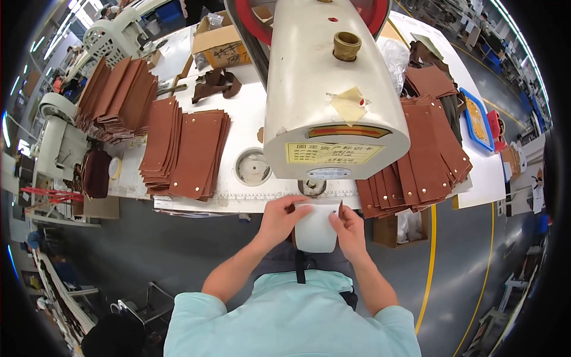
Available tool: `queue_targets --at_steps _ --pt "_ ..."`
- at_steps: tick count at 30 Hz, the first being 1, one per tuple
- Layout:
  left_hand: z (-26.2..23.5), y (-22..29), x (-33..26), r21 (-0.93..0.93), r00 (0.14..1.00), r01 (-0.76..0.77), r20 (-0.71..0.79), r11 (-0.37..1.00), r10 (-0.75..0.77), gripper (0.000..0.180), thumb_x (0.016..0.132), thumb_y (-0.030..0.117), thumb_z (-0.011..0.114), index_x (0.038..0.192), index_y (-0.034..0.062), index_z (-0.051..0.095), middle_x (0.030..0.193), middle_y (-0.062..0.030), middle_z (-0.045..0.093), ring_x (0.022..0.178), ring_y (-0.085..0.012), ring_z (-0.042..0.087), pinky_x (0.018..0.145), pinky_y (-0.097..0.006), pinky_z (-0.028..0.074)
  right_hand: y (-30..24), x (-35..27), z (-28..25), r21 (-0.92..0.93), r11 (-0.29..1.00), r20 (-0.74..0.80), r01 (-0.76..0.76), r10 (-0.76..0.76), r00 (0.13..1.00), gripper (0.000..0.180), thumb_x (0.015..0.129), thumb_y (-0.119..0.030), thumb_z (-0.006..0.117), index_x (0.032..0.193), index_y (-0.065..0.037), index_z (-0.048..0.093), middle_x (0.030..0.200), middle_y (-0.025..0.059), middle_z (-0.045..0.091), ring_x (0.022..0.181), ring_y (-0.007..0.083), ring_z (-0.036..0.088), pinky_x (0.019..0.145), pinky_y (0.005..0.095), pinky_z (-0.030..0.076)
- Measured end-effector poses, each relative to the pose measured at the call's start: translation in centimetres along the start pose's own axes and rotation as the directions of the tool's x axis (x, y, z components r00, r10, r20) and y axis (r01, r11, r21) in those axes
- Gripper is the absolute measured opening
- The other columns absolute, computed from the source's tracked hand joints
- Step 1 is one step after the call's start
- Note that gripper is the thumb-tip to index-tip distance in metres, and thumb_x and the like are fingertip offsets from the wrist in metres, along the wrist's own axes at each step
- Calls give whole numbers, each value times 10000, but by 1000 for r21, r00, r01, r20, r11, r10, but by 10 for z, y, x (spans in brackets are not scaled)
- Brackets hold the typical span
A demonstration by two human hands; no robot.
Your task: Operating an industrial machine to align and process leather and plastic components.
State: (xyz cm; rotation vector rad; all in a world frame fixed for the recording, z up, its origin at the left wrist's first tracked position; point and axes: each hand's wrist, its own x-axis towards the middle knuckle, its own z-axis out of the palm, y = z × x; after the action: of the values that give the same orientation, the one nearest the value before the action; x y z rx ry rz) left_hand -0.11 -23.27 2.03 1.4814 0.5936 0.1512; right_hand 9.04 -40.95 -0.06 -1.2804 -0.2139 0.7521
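Just in front of the white table edge, I hold a pale, whitish panel (316, 231) with rounded lower corners between both hands. Brown shows at its edges, like the brown leather pieces nearby. My left hand (282, 216) grips its upper left, thumb lying across the pale face. At the upper right, my right hand (349, 231) pinches the edge, and a thin brown strip or flap stands up by the fingertips. Right above the panel is the head of a large cream machine (333, 89), with a small round metal part (312, 187) beneath it.
Stacked brown leather panels with brass studs (199, 154) lie left of the machine, and more studded panels (419, 154) lie to its right. Further left stand other brown stacks (119, 95). A blue tray of small brass parts (476, 122) sits far right. An open carton (401, 229) is below the table.
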Motion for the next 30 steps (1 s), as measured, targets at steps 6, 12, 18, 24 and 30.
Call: queue_targets --at_steps 6,12,18,24,30 --pt "-5 3 33 -14 1000 -22 12 1000 23 186 908 72 722 1027 -70 699 814 -38 678 734 -84 612 677 -244 520 -6 28 0 9 1000 -163 22 -20 986 248 1032 -171 596 1143 43 653 918 32 707 770 55 622 697 219 506" --pt "-6 -20 55 85 1000 8 1 996 -8 122 904 29 697 967 -73 675 844 -57 689 749 -105 637 659 -245 526 -1 46 -8 52 999 -132 12 -5 991 254 1032 -168 594 1139 55 649 989 40 694 861 63 613 774 220 492" --pt "-1 -7 61 59 990 -128 -54 990 131 224 865 -41 705 1078 -62 638 899 -58 678 753 -92 629 643 -241 525 0 52 -12 35 999 -137 42 -37 990 267 1037 -181 588 1137 59 649 983 33 694 854 67 608 783 218 485" --pt "-1 0 59 104 984 -149 -80 983 157 215 847 -42 712 1053 -47 649 888 -52 669 751 -92 626 611 -247 531 3 52 -15 -13 999 -124 42 -43 991 271 1041 -180 581 1141 63 647 995 32 691 863 67 600 788 224 486" --pt "-4 -2 62 93 992 -94 -76 991 101 181 814 51 737 967 -38 697 788 -88 711 658 -154 654 632 -304 531 2 56 -13 11 999 -148 33 -31 989 253 1044 -162 572 1125 62 656 988 27 692 878 70 595 811 224 478"
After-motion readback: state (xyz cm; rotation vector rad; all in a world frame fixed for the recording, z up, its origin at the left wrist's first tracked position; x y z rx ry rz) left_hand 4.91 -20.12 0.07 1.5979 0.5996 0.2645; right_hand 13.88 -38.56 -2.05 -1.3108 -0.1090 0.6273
